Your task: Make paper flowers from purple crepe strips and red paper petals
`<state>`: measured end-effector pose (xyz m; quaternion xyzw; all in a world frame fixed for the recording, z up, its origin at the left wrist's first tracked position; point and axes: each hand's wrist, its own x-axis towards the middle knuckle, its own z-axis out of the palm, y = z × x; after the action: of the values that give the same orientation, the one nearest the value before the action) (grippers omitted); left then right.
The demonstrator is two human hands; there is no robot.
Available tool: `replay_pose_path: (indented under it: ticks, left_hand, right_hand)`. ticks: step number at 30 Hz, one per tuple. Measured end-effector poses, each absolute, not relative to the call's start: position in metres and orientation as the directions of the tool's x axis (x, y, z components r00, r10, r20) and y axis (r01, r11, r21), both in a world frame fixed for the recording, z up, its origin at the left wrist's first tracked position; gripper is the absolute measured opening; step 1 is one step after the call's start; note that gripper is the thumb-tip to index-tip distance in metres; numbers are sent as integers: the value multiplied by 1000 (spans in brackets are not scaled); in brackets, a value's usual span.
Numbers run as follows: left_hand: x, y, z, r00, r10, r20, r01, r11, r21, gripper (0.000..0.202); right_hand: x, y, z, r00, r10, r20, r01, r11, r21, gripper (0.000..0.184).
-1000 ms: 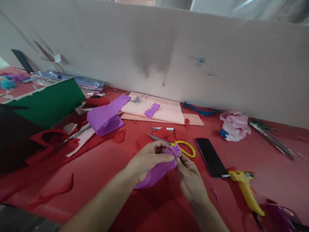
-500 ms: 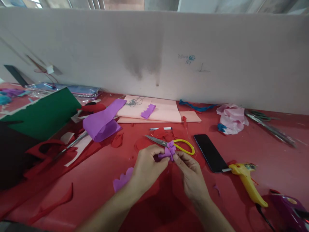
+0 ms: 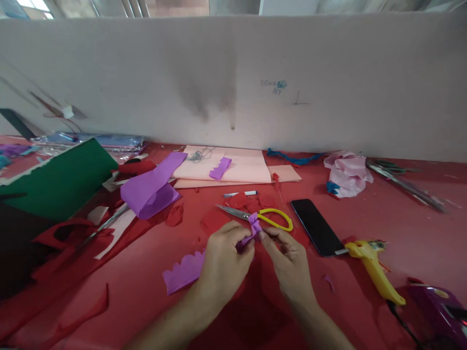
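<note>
My left hand (image 3: 226,255) and my right hand (image 3: 290,260) meet over the middle of the red table. Between their fingertips they pinch a purple strip (image 3: 254,223), gathered at the top into a small rosette. The left fingers close around its trailing part; the right thumb and forefinger press its side. Just behind lie scissors (image 3: 276,219) with yellow handles, blades pointing left. A scalloped purple strip (image 3: 184,273) lies beside my left wrist, partly hidden by it. Red cut pieces (image 3: 211,221) lie beyond the hands, near a white pen (image 3: 241,194).
A phone (image 3: 316,227) and a yellow glue gun (image 3: 375,272) with a cord lie to the right. At left are a looped purple sheet (image 3: 146,187), a green box (image 3: 62,182) and red scraps (image 3: 83,311). Pale pink sheets (image 3: 248,165) rest against the white partition (image 3: 328,73).
The rosette has tilted and turned in my fingers, and the left fingers have curled further around the strip. More of the scalloped strip shows beside my left wrist. The view has shifted slightly.
</note>
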<state>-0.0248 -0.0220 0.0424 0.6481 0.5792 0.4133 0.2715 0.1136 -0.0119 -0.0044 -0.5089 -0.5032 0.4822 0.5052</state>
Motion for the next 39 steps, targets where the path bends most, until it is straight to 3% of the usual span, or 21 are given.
replay_pose_path:
  ticks: [4, 9, 16, 19, 23, 26, 30, 34, 37, 39]
  left_hand:
    - [-24, -21, 43, -28, 988, 150, 421, -124, 899, 17]
    - [-25, -20, 47, -45, 999, 2, 260, 10, 966, 21]
    - [-27, -20, 47, -23, 1000, -22, 228, 26, 973, 21]
    - [-24, -22, 46, -22, 1000, 2, 324, 5, 946, 27]
    - [-19, -25, 45, -19, 998, 63, 414, -50, 909, 30]
    - [-17, -26, 44, -17, 997, 70, 423, -56, 904, 32]
    - [-17, -23, 40, -43, 998, 38, 339, -21, 940, 26]
    - [-18, -19, 36, -96, 995, -30, 253, 54, 966, 28]
    - [-19, -17, 36, -108, 992, -59, 205, 81, 975, 29]
    - [-20, -16, 37, -102, 993, -60, 192, 78, 978, 27]
  right_hand:
    - [113, -14, -4, 75, 995, 68, 125, 58, -990, 17]
    - [113, -17, -2, 138, 961, 238, 315, 185, -931, 14]
    - [111, -17, -3, 82, 900, 427, 430, 355, -830, 10]
    - [112, -16, -4, 61, 830, 554, 533, 442, -721, 9]
    - [116, -16, -5, -59, 694, 717, 725, 524, -447, 15]
    - [117, -18, -4, -160, 635, 755, 807, 525, -271, 28]
    - [116, -21, -1, -217, 601, 769, 836, 521, -171, 38]
    - [115, -21, -2, -166, 614, 772, 805, 536, -254, 32]
    - [116, -19, -4, -32, 715, 698, 646, 548, -531, 24]
    - [116, -17, -4, 62, 840, 539, 453, 458, -765, 19]
